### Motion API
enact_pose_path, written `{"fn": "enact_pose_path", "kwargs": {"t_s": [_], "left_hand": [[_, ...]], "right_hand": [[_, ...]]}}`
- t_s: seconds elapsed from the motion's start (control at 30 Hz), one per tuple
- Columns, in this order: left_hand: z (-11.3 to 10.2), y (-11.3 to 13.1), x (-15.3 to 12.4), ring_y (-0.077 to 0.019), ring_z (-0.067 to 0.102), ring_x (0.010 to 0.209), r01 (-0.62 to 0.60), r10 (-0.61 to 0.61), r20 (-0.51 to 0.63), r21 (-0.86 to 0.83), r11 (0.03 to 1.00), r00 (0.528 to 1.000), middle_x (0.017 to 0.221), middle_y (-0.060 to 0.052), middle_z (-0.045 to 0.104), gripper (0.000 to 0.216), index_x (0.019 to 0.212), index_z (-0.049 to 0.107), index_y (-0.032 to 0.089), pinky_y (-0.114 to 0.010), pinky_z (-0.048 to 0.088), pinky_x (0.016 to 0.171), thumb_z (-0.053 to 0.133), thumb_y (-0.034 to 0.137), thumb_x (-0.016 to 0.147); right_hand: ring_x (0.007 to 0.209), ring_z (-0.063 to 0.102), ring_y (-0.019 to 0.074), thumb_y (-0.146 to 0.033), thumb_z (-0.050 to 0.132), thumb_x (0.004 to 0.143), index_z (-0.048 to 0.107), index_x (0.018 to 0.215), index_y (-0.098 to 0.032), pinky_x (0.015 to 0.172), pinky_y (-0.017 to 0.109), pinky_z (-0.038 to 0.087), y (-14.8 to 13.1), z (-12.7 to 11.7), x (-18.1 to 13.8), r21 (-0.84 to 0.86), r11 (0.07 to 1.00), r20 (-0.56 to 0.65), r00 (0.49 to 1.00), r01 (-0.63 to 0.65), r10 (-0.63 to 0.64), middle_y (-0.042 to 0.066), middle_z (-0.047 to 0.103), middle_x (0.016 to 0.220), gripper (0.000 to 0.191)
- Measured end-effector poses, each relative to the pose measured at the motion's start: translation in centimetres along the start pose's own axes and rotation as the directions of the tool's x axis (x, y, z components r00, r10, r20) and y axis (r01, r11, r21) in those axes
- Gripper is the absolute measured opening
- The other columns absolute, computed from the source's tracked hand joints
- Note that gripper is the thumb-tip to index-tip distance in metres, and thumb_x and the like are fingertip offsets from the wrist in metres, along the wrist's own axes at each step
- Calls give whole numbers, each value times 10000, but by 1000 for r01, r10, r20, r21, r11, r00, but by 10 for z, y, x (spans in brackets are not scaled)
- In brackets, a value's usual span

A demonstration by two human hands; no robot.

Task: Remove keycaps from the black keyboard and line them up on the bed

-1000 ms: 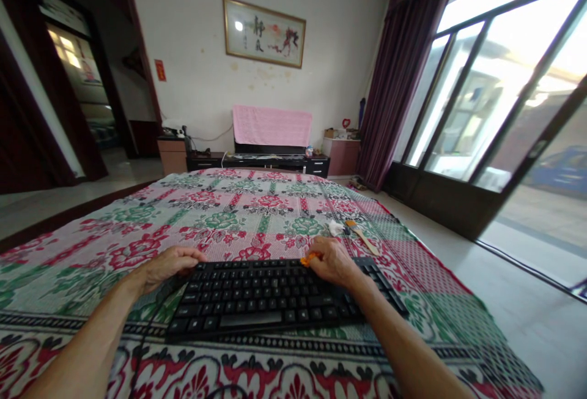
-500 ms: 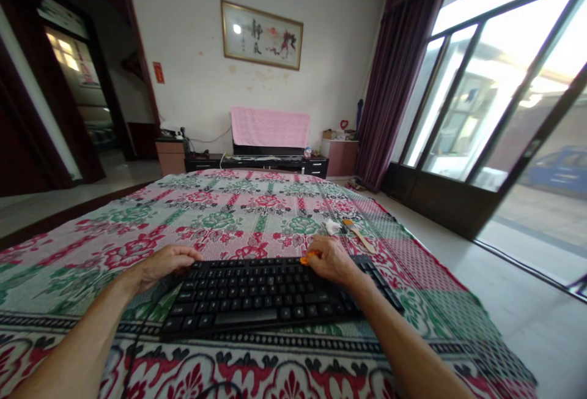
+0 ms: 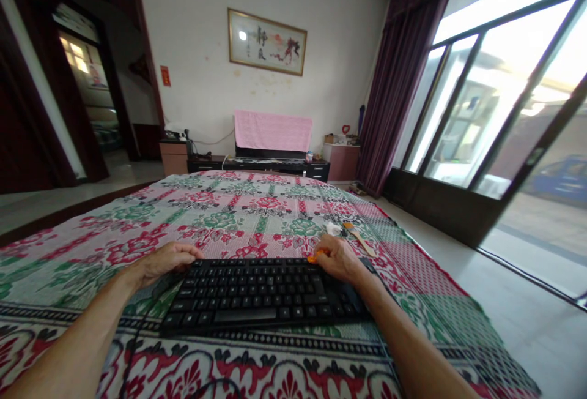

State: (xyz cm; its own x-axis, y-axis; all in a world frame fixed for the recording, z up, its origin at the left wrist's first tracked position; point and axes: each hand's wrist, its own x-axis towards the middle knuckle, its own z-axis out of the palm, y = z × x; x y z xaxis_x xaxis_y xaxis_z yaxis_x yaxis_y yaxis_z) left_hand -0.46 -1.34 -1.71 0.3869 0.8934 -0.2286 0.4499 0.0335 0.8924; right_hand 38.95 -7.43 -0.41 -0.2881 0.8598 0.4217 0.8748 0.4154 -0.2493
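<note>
A black keyboard [image 3: 257, 294] lies flat on a flowered cloth [image 3: 238, 215] in front of me. My left hand [image 3: 167, 259] rests curled on the keyboard's far left corner, fingers bent down over its edge. My right hand [image 3: 337, 258] sits at the far right of the top key row, pinched on a small orange object [image 3: 313, 257] that touches the keys. The keyboard's black cable [image 3: 132, 350] runs off its left end toward me.
Beyond my right hand lie a crumpled white tissue [image 3: 333, 227] and a wooden-handled brush [image 3: 360, 238]. The cloth-covered surface ends at the right over a pale floor [image 3: 504, 301]. Glass doors [image 3: 495, 111] fill the right; a low cabinet [image 3: 275, 163] stands at the far wall.
My right hand and the orange object have moved slightly right along the keyboard's top row. The left hand has stayed on its corner. The view has shifted a little.
</note>
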Motion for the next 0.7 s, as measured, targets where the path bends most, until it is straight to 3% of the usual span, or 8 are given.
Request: {"fn": "enact_pose_path", "kwargs": {"t_s": [0.17, 0.4, 0.57, 0.7], "left_hand": [[0, 0, 0, -162, 559, 639, -6, 6, -2, -9, 1000, 1000, 712, -31, 626, 227, 778, 649, 147, -249, 427, 613, 535, 287, 639], [1, 1, 0, -150, 522, 575, -9, 10, -39, 18, 1000, 999, 637, -14, 599, 227, 755, 652, 147, -246, 401, 555, 548, 292, 616], [1, 2, 1, -140, 511, 576, -15, 16, -34, 25, 1000, 999, 641, -12, 598, 221, 752, 655, 148, -234, 388, 552, 542, 285, 619], [2, 3, 1, -139, 511, 565, 4, -2, -35, 43, 999, 999, 634, -8, 590, 220, 745, 648, 154, -231, 388, 547, 531, 294, 622]], "right_hand": [[701, 485, 120, -143, 458, 717, 666, 784, -192, 657, 216, 336, -5, 3, 1, -2, 999, 0, 999, 39, -39, 17, 573, 731, 224], [656, 490, 110, -187, 441, 746, 631, 641, -157, 605, 205, 329, 5, 1, -1, -22, 994, -30, 993, -111, 110, 23, 577, 703, 219], [658, 495, 110, -194, 445, 743, 634, 656, -168, 605, 206, 321, 8, 0, -1, -29, 998, -17, 998, -59, 59, 16, 578, 695, 210], [583, 473, 102, -187, 441, 731, 601, 567, -154, 545, 213, 299, 11, -7, -1, -47, 990, 7, 991, -133, 133, 15, 562, 644, 231]]}}
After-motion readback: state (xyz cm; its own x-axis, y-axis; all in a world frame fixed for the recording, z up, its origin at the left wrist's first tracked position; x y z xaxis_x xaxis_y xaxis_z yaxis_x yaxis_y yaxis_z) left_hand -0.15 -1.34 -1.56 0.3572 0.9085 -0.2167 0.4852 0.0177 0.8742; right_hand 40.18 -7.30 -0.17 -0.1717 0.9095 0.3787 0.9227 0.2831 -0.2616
